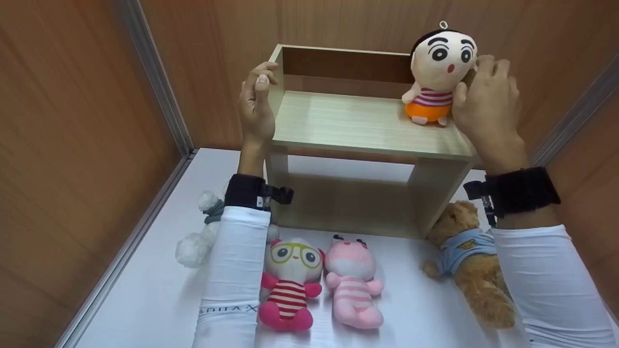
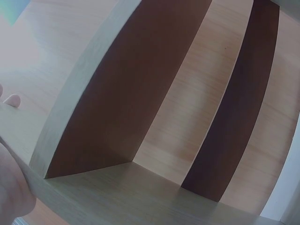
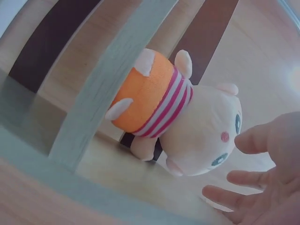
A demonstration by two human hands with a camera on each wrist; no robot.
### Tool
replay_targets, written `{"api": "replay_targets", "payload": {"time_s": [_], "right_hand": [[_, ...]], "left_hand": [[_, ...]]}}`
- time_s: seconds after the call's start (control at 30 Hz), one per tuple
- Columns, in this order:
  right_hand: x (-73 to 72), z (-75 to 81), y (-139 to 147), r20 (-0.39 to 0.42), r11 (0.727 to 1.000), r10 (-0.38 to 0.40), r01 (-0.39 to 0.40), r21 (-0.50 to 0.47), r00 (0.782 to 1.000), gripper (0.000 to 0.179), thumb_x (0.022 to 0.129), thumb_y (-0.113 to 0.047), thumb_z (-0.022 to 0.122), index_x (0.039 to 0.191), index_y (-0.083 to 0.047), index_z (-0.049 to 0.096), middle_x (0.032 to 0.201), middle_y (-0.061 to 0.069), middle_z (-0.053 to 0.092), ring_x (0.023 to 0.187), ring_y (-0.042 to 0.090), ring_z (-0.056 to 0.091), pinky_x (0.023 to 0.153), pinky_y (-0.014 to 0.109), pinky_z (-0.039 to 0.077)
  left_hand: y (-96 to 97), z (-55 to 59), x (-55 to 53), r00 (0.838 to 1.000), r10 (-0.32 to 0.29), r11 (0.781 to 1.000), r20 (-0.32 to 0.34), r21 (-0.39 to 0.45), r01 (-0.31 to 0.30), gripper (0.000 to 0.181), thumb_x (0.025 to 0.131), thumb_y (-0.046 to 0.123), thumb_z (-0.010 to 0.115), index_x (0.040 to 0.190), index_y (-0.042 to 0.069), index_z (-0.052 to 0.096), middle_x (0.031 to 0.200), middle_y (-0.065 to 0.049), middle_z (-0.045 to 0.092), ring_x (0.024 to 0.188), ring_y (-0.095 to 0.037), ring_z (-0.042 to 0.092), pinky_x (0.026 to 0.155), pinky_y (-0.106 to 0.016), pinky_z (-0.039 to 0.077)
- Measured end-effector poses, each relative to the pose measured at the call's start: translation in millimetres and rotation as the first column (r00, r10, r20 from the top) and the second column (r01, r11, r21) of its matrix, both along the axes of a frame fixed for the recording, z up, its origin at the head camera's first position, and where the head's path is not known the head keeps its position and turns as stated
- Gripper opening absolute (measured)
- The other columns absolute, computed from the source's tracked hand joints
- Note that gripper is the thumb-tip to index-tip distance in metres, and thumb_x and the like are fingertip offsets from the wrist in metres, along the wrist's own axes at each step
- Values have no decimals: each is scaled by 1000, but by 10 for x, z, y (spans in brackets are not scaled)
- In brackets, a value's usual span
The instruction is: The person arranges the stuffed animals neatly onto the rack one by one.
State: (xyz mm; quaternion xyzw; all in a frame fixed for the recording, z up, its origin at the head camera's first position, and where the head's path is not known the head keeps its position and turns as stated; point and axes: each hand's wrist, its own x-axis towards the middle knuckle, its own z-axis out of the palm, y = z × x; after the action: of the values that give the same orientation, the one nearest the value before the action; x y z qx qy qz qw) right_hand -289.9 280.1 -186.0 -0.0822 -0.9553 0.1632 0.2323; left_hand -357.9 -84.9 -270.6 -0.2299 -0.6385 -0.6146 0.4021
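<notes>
On the right end of the wooden shelf's [image 1: 338, 118] upper board sits a boy doll [image 1: 430, 104] with black hair, a striped top and orange bottoms. My right hand [image 1: 488, 99] is beside the doll's head, its fingers spread and the thumb close to the face in the right wrist view. Whether it touches the doll I cannot tell. My left hand [image 1: 258, 104] is up against the shelf's left side panel, fingers loosely bent with nothing held in them. Only part of that hand shows at the edge of the left wrist view.
On the white table before the shelf lie a panda doll [image 1: 292, 285] with glasses and a pink striped doll [image 1: 353, 290]. A brown teddy bear [image 1: 476, 270] lies at right, a white fluffy toy [image 1: 193, 249] partly behind the left forearm. Wood-grain walls [image 1: 72, 145] enclose the space.
</notes>
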Motion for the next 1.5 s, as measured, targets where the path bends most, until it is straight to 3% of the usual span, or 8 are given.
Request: {"api": "replay_targets", "payload": {"time_s": [0.1, 0.23, 0.43, 0.67, 0.9, 1.1, 1.3, 1.5], "right_hand": [[52, -69, 67, 5, 1000, 10, -10, 10, 1000, 62, 105, -35, 37, 156, -2, 27, 157, 29, 33, 135, 55, 42, 114, 67, 34], [106, -205, 151, -5, 999, 40, -39, 30, 999, 64, 105, -37, 38, 157, -2, 26, 159, 28, 33, 138, 54, 38, 114, 69, 34], [197, -405, 195, -65, 997, 70, -67, 45, 995, 68, 105, -44, 41, 159, -7, 25, 165, 18, 27, 134, 54, 40, 107, 72, 38], [326, -556, 202, -162, 995, 86, -77, 58, 983, 69, 102, -46, 46, 161, -14, 27, 168, 9, 22, 130, 52, 45, 95, 76, 43], [444, -722, 169, -244, 992, 116, -102, 70, 963, 68, 101, -43, 54, 158, -14, 32, 170, 9, 17, 127, 51, 46, 92, 74, 45], [566, -815, 134, -313, 987, 152, -130, 89, 937, 63, 99, -37, 60, 154, -16, 39, 171, 11, 17, 138, 50, 35, 108, 70, 32], [709, -930, 59, -328, 984, 171, -142, 111, 929, 61, 98, -37, 63, 152, -19, 43, 168, 17, 20, 147, 47, 19, 119, 65, 13], [850, -1122, -50, -303, 977, 206, -180, 110, 931, 60, 98, -36, 63, 152, -17, 46, 161, 22, 29, 145, 48, 20, 117, 66, 12]], "left_hand": [[7, 5, -8, 1000, 2, 1000, -1, 4, -2, 37, 106, 18, 36, 124, 4, 65, 106, 9, 64, 120, -15, 58, 126, -29, 5], [12, 9, -5, 1000, -1, 1000, -5, 14, 1, 36, 105, 17, 37, 121, 4, 66, 108, 8, 65, 116, -20, 58, 122, -28, 16], [-8, 23, -3, 1000, 13, 1000, -11, 2, -13, 37, 105, 17, 36, 122, 2, 66, 104, 2, 64, 122, -23, 58, 126, -30, 4], [6, 28, -7, 1000, -13, 1000, -29, 28, 14, 36, 105, 15, 37, 123, 3, 66, 106, 7, 64, 108, -20, 57, 115, -26, 26], [5, -1, -39, 1000, -10, 999, -9, 44, 11, 37, 105, 12, 37, 125, -1, 65, 100, 12, 61, 106, -12, 56, 109, -25, 31], [-7, 36, -6, 1000, 7, 1000, -25, 24, -6, 37, 105, 15, 37, 125, 3, 66, 100, 12, 61, 108, -12, 58, 121, -26, 15], [-17, 32, -10, 1000, 6, 1000, -25, 20, -6, 37, 105, 18, 37, 125, 5, 66, 101, 2, 63, 111, -15, 58, 119, -24, 19], [-2, 28, -3, 1000, 4, 1000, -17, 20, -3, 36, 105, 17, 37, 123, 2, 65, 108, 1, 65, 117, -17, 57, 118, -24, 21]]}}
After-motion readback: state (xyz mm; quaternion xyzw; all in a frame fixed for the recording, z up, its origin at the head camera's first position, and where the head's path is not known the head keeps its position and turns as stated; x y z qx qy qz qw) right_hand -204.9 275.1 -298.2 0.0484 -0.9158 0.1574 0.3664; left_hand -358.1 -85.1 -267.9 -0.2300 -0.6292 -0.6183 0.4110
